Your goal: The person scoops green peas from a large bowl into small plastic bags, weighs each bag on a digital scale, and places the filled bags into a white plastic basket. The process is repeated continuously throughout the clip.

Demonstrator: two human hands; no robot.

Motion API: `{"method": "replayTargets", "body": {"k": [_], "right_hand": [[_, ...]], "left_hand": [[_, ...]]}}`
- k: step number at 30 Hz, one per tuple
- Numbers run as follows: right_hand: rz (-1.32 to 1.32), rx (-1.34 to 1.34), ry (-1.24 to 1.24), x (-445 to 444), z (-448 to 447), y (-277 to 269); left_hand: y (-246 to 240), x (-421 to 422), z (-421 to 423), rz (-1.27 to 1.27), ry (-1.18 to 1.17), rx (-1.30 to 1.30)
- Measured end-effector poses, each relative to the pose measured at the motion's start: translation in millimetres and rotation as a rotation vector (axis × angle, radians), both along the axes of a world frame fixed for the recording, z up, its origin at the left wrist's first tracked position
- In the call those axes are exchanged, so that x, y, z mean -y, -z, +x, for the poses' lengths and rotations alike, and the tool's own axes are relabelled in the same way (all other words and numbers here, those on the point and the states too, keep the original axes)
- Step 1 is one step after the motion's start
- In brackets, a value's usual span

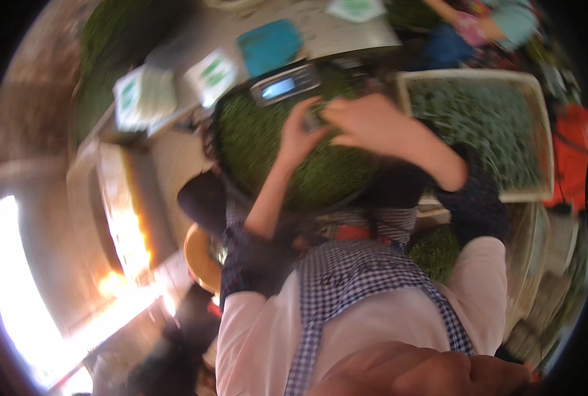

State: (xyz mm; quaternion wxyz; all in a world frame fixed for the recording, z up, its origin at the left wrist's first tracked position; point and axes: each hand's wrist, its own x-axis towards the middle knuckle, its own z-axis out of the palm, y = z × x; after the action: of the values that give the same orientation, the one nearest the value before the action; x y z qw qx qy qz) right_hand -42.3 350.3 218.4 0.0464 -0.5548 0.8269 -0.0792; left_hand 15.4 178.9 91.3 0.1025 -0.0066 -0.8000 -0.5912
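Note:
A wide round tub heaped with fine green leaves [254, 143] rests on my lap. Above the heap, my left hand [298, 129] curls its thumb and fingers around a small greyish thing [314, 120], too blurred to name. My right hand [363, 121] reaches in from the other side, its fingers bent close to that thing. Motion blur hides whether the right fingers pinch anything. Just beyond my hands, at the tub's far edge, sits a digital scale [286, 85] with a lit display.
Past the tub, a table [346, 37] bears a blue sheet [269, 45] and white packets with green print [212, 71]. A stack of similar packets [145, 98] stands left. At right is a pale crate [552, 143] of greens in clear bags. A person [491, 24] works at top right.

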Motion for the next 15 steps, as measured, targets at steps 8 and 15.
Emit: {"method": "replayTargets", "body": {"k": [8,15], "right_hand": [[-0.166,0.095,0.004,-2.5,4.3,39.9],[-0.568,0.361,0.162,-79.0,-12.9,62.7]], "left_hand": [[30.1,11.4,4.2,0.174,0.156,0.115],[-27.0,-47.4,-13.8,0.082,0.508,0.246]]}}
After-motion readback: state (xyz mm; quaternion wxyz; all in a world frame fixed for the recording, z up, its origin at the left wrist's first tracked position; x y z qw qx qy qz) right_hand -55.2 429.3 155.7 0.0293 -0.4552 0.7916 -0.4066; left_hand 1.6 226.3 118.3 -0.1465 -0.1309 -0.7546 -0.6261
